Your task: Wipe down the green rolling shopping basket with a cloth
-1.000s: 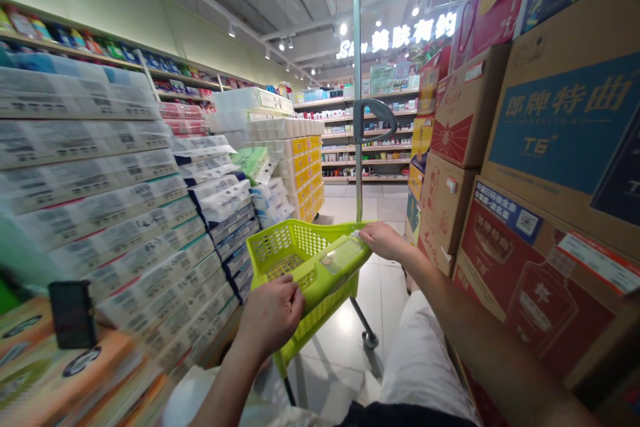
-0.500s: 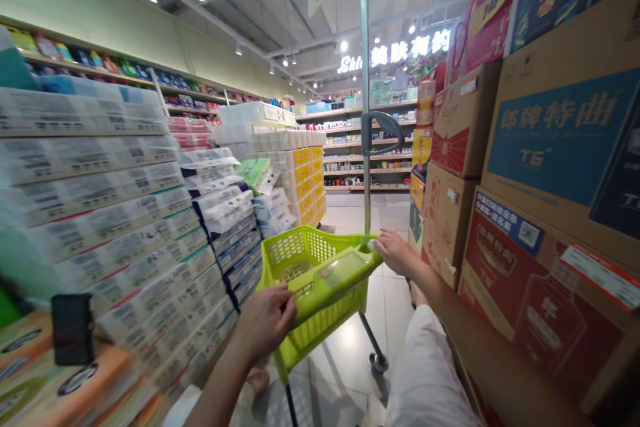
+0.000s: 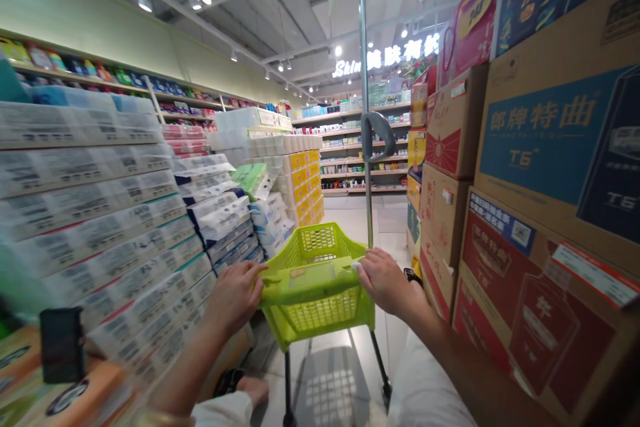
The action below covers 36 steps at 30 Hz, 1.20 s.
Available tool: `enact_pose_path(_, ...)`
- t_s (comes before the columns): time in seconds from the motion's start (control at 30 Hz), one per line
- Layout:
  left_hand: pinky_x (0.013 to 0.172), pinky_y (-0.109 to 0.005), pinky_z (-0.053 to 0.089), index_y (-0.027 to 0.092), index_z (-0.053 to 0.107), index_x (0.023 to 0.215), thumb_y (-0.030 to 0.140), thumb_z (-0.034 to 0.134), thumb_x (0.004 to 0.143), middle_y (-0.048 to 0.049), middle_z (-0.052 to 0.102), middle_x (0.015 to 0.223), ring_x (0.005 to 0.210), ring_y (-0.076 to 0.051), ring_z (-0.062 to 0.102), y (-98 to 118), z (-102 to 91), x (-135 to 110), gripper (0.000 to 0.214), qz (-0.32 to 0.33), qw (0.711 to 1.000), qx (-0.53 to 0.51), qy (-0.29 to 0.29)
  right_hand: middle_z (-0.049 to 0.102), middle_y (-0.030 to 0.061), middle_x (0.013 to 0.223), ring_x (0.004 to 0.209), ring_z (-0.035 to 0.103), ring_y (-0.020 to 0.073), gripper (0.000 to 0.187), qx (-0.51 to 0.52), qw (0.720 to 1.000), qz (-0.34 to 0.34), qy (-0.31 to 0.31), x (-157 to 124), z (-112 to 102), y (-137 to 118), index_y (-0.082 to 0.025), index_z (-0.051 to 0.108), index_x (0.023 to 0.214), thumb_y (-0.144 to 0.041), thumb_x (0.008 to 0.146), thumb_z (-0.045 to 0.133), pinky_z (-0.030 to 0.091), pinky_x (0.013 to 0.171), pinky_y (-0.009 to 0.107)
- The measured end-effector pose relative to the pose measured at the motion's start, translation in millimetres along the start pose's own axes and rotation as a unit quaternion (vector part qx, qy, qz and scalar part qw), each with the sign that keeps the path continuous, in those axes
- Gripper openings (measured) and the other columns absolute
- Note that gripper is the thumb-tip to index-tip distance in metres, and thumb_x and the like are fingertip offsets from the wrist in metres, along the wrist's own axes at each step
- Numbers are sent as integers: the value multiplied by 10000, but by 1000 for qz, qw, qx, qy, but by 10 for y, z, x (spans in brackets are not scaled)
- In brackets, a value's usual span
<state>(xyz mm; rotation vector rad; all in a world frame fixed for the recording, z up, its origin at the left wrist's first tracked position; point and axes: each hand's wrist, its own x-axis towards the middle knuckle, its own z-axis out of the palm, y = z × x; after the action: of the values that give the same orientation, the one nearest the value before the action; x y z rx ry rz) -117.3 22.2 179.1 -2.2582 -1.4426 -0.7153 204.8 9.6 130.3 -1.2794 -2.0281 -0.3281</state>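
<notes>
A lime-green plastic shopping cart (image 3: 320, 323) stands in front of me on dark legs, its slotted basket pointing down the aisle. My left hand (image 3: 235, 293) is closed around the left end of its handle (image 3: 310, 283). At the handle's right end, my right hand (image 3: 383, 280) has its fingers wrapped over the bar, with a bit of something white by the thumb. A metal pole (image 3: 365, 80) with a grey loop grip (image 3: 379, 136) rises from the cart's right side. The part of the basket floor that shows has nothing on it.
Stacked white tissue packs (image 3: 90, 173) line the left side. Liquor cartons (image 3: 540, 140) are piled close on the right. A dark phone-like device (image 3: 62, 345) sits at lower left. Tiled floor (image 3: 345, 210) runs to stocked shelves (image 3: 360, 147) at the back.
The cart has swung from slanting to nearly straight along the aisle. My left hand has shifted left and up with the handle, my right hand slightly left and down. Both still grip it.
</notes>
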Motion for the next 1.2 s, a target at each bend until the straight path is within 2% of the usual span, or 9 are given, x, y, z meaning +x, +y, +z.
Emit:
enact_pose_path(0.13, 885, -380, 480, 200, 651, 1056, 295, 383, 869, -80, 657, 1035, 968, -223, 611, 313, -21, 165, 340, 29, 995, -99, 15, 620, 55, 793, 861, 550, 198, 248, -14, 999, -14, -33, 13, -4, -303, -192, 608, 770, -252, 936, 435, 418, 843, 333)
enact_pose_path(0.27, 942, -372, 456, 188, 652, 1040, 248, 392, 860, -76, 647, 1059, 1006, -209, 600, 647, 3, 348, 322, 44, 986, -158, -14, 640, 67, 886, 900, 556, 212, 162, 24, 998, -54, -30, -7, 45, -552, -187, 641, 945, -252, 905, 498, 434, 868, 364)
enact_pose_path(0.37, 947, -347, 443, 186, 658, 1032, 246, 399, 873, -71, 648, 1064, 1011, -198, 596, 756, 72, 420, 310, 17, 984, -172, -47, 650, 83, 1009, 1046, 545, 244, 262, 93, 992, -87, 0, -63, 79, -638, -209, 615, 1134, -233, 897, 506, 424, 968, 426)
enact_pose_path(0.5, 927, -353, 429, 178, 671, 1036, 268, 385, 901, -77, 658, 1058, 988, -200, 590, 764, 215, 406, 329, -31, 986, -133, -97, 612, 69, 1198, 1259, 454, 256, 389, 199, 975, -93, 30, -213, 201, -548, -265, 530, 1298, -211, 920, 458, 371, 1083, 473)
enact_pose_path(0.67, 948, -404, 389, 195, 716, 919, 281, 380, 904, -75, 663, 1011, 1004, -233, 547, 738, 361, 326, 348, -18, 991, -86, -98, 450, 60, 1432, 1377, 357, 216, 447, 303, 947, -2, 111, -465, 605, -393, -276, 396, 1419, -244, 978, 327, 334, 1138, 458)
enact_pose_path(0.87, 980, -406, 375, 212, 711, 979, 249, 412, 868, -61, 670, 1016, 1029, -231, 541, 699, 372, 322, 322, -11, 988, -116, -98, 355, 62, 1511, 1418, 288, 229, 465, 359, 901, 123, 211, -616, 978, -547, -275, 341, 1454, -349, 1001, 266, 243, 1167, 517)
enact_pose_path(1.03, 909, -335, 420, 192, 699, 921, 296, 349, 900, -55, 703, 1000, 971, -198, 597, 628, 283, 445, 366, -53, 979, -148, -131, 452, 122, 1442, 1369, 384, 233, 561, 392, 838, 273, 263, -491, 1007, -471, -175, 361, 1442, -480, 993, 216, 390, 1087, 422)
enact_pose_path(1.1, 858, -313, 432, 190, 695, 870, 317, 315, 920, -62, 712, 931, 914, -190, 618, 659, 243, 484, 404, -67, 978, -128, -149, 479, 116, 1421, 1348, 414, 227, 569, 418, 831, 277, 241, -365, 949, -468, -175, 400, 1415, -509, 986, 233, 401, 1073, 394)
enact_pose_path(1.2, 853, -320, 427, 189, 696, 880, 333, 360, 914, -85, 703, 900, 910, -200, 624, 809, 203, 453, 367, -61, 984, -75, -148, 515, 91, 1380, 1295, 468, 221, 516, 483, 825, 229, 184, -100, 793, -587, -212, 428, 1376, -513, 966, 341, 400, 1064, 381)
